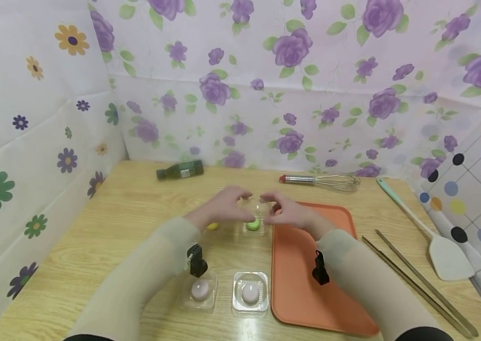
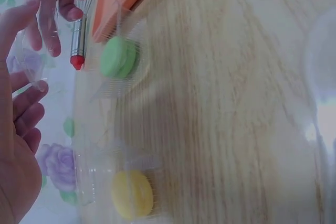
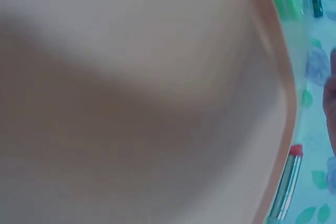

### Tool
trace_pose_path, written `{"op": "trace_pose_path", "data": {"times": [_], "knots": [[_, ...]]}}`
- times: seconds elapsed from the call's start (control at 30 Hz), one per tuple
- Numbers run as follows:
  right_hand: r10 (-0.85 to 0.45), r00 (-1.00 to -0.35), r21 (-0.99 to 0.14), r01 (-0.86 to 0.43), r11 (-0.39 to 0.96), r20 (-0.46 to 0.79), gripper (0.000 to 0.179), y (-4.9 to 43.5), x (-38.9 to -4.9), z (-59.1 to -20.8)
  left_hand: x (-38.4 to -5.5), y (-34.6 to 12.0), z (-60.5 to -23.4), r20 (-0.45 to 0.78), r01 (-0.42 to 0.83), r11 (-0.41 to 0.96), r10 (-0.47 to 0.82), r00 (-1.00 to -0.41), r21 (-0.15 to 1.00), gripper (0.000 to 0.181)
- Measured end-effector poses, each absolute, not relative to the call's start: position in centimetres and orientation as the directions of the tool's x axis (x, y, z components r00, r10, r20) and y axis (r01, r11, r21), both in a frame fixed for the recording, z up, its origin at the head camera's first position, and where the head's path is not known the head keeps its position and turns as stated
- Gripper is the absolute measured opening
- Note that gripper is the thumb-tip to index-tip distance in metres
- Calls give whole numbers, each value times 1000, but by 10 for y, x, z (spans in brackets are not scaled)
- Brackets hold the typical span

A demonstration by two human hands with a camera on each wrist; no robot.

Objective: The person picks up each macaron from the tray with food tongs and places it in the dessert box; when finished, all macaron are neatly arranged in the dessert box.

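Observation:
A clear plastic lid (image 1: 257,207) is held up between both hands, above a green macaron (image 1: 253,224) in its clear plastic base (image 2: 139,30). My left hand (image 1: 228,204) grips one side of it, thumb and fingertips at opposite edges. On the other side, the curled fingers of my right hand (image 1: 288,212) hold the lid's edge. A yellow macaron (image 2: 132,194) in a clear container sits near the left wrist, mostly hidden in the head view. The right wrist view shows only a bit of the right hand (image 3: 331,103) at its edge.
Two pale pink macarons (image 1: 200,289) (image 1: 250,293) sit in clear boxes nearer the body. An orange tray (image 1: 300,284) lies under the right forearm. A green bottle (image 1: 181,170) and a whisk (image 1: 321,181) lie behind; tongs (image 1: 419,284) and a spatula (image 1: 447,255) lie at right.

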State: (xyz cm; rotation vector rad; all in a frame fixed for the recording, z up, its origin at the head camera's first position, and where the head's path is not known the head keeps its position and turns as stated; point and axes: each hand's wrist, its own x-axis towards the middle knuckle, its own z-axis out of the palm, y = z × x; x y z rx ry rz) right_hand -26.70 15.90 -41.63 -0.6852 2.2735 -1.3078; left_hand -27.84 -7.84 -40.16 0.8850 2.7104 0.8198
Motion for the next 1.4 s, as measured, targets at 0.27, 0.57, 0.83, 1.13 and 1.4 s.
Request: {"op": "trace_pose_path", "data": {"times": [0.27,0.57,0.83,1.13,1.4], "knots": [[-570,-819,-753,-332,568,-69,85,151,-263,-421,-276,-78,-409,-18,563,732,615,-788,383,88],[-582,-812,-588,-448,673,-48,82,145,-259,-431,-276,-77,-416,-84,616,756,644,-760,221,89],[-587,-809,-539,-480,692,-33,81,145,-261,-440,-275,-75,-418,-107,625,765,642,-759,157,85],[-578,-814,-512,-472,718,-60,82,144,-264,-444,-273,-75,-416,-124,618,771,636,-762,152,83],[-577,-814,-490,-479,729,-63,83,144,-264,-446,-274,-75,-420,-139,609,774,631,-763,171,84]]}}
